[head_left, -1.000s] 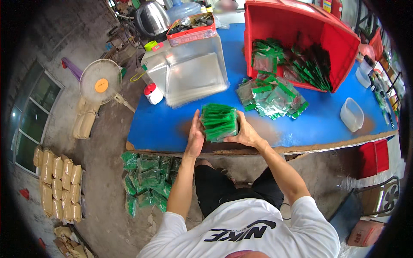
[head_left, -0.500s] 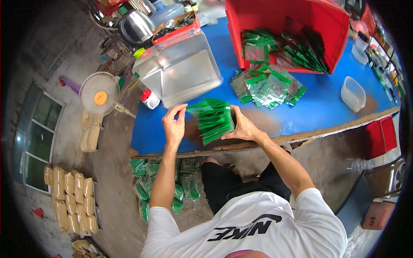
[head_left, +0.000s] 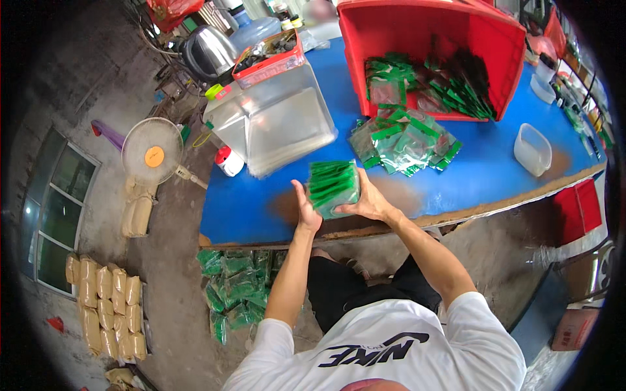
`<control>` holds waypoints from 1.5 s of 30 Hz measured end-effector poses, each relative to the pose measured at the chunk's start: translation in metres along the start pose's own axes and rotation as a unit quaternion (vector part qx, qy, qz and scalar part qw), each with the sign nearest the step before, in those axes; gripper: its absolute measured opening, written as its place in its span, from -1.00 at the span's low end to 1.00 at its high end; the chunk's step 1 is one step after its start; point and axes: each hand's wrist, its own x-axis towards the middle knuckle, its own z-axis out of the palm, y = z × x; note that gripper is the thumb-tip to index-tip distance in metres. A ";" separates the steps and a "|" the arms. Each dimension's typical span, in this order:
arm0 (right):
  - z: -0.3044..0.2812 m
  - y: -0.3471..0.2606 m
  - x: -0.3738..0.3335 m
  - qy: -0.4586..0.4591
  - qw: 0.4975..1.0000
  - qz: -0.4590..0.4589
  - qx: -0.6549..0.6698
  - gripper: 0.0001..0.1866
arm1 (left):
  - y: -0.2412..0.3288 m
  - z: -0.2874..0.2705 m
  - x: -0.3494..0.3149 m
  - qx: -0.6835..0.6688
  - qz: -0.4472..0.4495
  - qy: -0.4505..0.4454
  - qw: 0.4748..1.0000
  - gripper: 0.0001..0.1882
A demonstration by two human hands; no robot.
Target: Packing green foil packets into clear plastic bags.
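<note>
Fingers [head_left: 362,184] of the right hand [head_left: 373,201] are gripping the stack of green-topped packets [head_left: 331,184] along its right side, with the thumb lying across the near face. The stack is sitting between the two hands near the front edge of the blue table [head_left: 261,221]; whether its bottom is touching the tabletop cannot be told. The left hand [head_left: 308,212] is bracing the opposite side with an open palm, its upper digit pointing up and away from the packets (the remaining fingers are partly hidden, so their curl cannot be confirmed). This two-sided hold is probably keeping thin, slippery packets from fanning apart, and the green ends are facing upward, where their edges can be seen.

Both forearms are reaching forward from the body, the left forearm [head_left: 288,277] rising fairly straight and the right forearm [head_left: 427,251] slanting inward. Beyond the stack, a loose pile of packets [head_left: 414,140] is lying before the red bin [head_left: 512,58], whose open side is facing the table's front, presumably for easy reach.
</note>
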 end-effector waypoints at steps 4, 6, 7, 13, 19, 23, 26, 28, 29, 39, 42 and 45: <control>-0.001 0.003 0.002 0.007 0.997 0.075 0.005 0.09 | -0.003 0.007 -0.019 0.004 0.107 0.076 0.991 0.01; 0.012 0.008 0.006 0.107 0.979 0.040 0.169 -0.03 | -0.023 0.004 -0.041 0.037 0.153 0.058 0.986 -0.02; 0.017 -0.006 0.005 0.099 0.979 0.046 0.171 -0.03 | -0.029 0.019 -0.059 0.064 0.167 0.065 0.982 0.04; 0.036 -0.027 -0.012 0.063 0.933 0.171 0.309 -0.10 | -0.021 0.055 -0.058 -0.124 0.041 0.010 0.991 -0.39; 0.005 -0.013 -0.017 0.030 0.973 0.067 0.219 0.18 | 0.007 0.024 -0.067 0.061 0.052 -0.017 0.997 -0.37; -0.021 0.004 -0.026 -0.003 0.980 0.063 0.191 0.45 | 0.022 0.007 -0.060 0.228 0.037 -0.048 0.972 -0.40; -0.016 -0.016 -0.015 -0.014 0.987 -0.025 0.157 0.47 | 0.031 -0.010 -0.056 0.328 0.056 -0.096 0.938 0.03; -0.014 -0.008 -0.012 -0.014 0.998 -0.028 0.056 0.45 | 0.026 -0.001 -0.048 0.422 0.088 -0.138 0.892 0.45; -0.014 -0.005 -0.011 -0.020 0.998 -0.037 -0.045 0.43 | 0.022 0.001 -0.047 0.419 0.085 -0.141 0.893 0.45; 0.021 -0.006 0.014 0.050 0.996 0.065 -0.020 -0.01 | 0.029 -0.027 -0.048 0.414 0.154 -0.090 0.893 0.41; 0.005 0.003 0.001 0.000 0.995 0.084 -0.055 -0.14 | 0.009 -0.011 -0.044 0.472 0.168 -0.014 0.865 0.42; -0.003 0.008 -0.010 0.002 0.997 0.055 0.058 -0.34 | 0.001 -0.001 -0.041 0.341 0.092 -0.053 0.934 0.29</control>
